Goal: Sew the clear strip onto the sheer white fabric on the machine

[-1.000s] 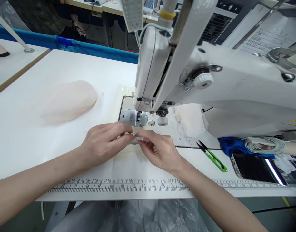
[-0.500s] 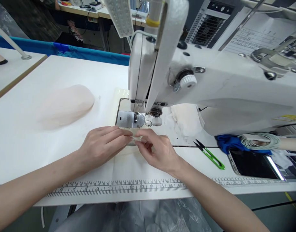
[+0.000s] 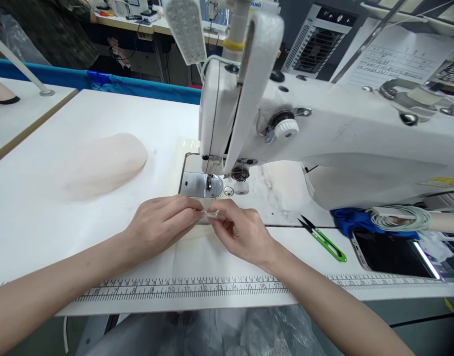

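Observation:
My left hand (image 3: pixel 163 222) and my right hand (image 3: pixel 244 230) meet fingertip to fingertip in front of the sewing machine (image 3: pixel 227 113). Between them they pinch a small, pale, see-through strip (image 3: pixel 208 213); whether it is thread, tape or thin fabric I cannot make out. The metal needle plate (image 3: pixel 193 185) and presser foot lie just beyond my fingers. Left of the machine, a thin, sheer, skin-coloured fabric piece (image 3: pixel 112 160) rests flat on the white table (image 3: pixel 56 217). Folded pale fabric (image 3: pixel 286 183) sits under the machine arm.
Green thread snips (image 3: pixel 323 240) lie right of my right hand, beside a phone (image 3: pixel 393 254), a blue cloth (image 3: pixel 349 220) and a coil of pale cord (image 3: pixel 401 217). A printed ruler (image 3: pixel 190 288) runs along the front edge. At the back left, a person's sleeve (image 3: pixel 76 10) shows.
The view has shifted slightly. My hands keep nearly the same pose, pinching the pale strip at the same place.

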`<move>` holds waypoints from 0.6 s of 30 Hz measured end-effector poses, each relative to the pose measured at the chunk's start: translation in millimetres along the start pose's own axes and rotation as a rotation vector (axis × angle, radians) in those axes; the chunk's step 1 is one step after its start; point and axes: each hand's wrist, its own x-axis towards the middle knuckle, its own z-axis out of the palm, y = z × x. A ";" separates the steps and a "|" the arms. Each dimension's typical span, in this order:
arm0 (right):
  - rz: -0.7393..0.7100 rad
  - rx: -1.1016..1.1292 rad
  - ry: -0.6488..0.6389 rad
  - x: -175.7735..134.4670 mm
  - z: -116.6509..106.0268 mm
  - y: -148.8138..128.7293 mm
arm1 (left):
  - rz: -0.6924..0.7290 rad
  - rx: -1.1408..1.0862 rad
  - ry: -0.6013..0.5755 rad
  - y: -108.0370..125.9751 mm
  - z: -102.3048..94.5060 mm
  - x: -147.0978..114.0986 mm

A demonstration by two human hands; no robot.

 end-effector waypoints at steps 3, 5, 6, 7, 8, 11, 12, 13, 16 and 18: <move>0.001 0.006 0.003 0.1 0.0 0.1 | 0.017 -0.026 0.011 -1.0 1.3 -1.4; -0.008 0.019 0.002 0.3 -0.3 0.1 | 0.024 -0.044 0.011 -1.5 1.8 -1.9; -0.015 0.028 -0.001 0.3 -0.6 0.0 | 0.026 -0.048 0.011 -1.6 1.9 -1.9; -0.022 0.039 -0.005 0.3 -0.9 0.0 | 0.028 -0.050 0.013 -1.7 2.0 -1.8; -0.028 0.048 -0.011 0.3 -1.1 0.1 | 0.032 -0.051 0.012 -1.8 1.9 -1.6; -0.018 0.059 -0.021 0.3 -1.2 0.3 | 0.039 -0.055 0.012 -1.7 1.5 -1.1; -0.011 0.060 -0.020 0.3 -1.0 0.4 | 0.039 -0.059 0.009 -1.6 1.4 -1.1; -0.003 0.059 -0.019 0.3 -0.8 0.4 | 0.038 -0.063 0.007 -1.6 1.2 -1.1; 0.001 0.052 -0.017 0.5 -0.7 0.2 | 0.038 -0.068 -0.001 -1.4 1.0 -1.6; -0.014 0.050 -0.021 0.7 -1.1 -0.1 | 0.039 -0.065 -0.004 -1.4 1.0 -2.1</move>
